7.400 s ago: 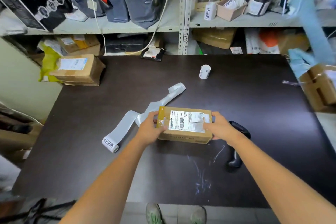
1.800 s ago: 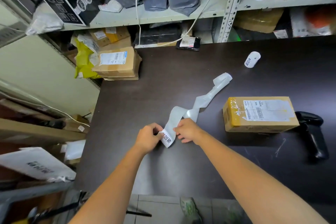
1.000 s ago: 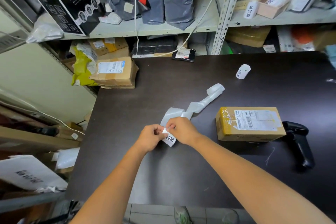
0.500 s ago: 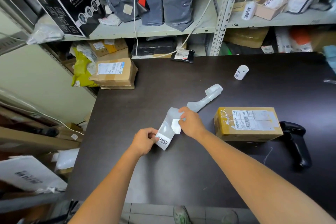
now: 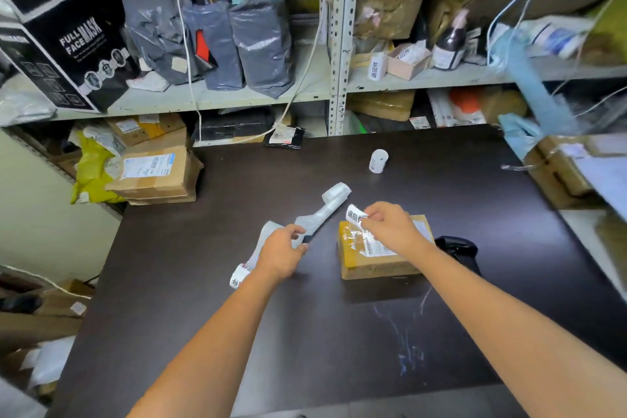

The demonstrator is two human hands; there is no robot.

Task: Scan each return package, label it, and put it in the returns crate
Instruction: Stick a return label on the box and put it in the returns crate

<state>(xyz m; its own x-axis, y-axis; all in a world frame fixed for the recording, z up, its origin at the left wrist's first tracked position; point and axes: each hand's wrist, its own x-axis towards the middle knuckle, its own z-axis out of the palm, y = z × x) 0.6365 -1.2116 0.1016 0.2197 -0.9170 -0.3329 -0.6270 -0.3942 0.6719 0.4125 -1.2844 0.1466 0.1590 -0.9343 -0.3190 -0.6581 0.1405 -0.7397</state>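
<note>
At centre frame the right hand [image 5: 390, 227] pinches a peeled label [image 5: 354, 215] over the package [image 5: 373, 256] while the left hand [image 5: 281, 248] grips the backing strip [image 5: 319, 217], so sticking and crating remain, the crate seemingly out of view.

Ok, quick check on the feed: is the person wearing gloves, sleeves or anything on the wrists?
No. Both forearms are bare for as far as the frame shows them, with no sleeve edge in view. The left hand and right hand have no gloves, and no watch, band or ring is visible on either wrist or the fingers.
</note>
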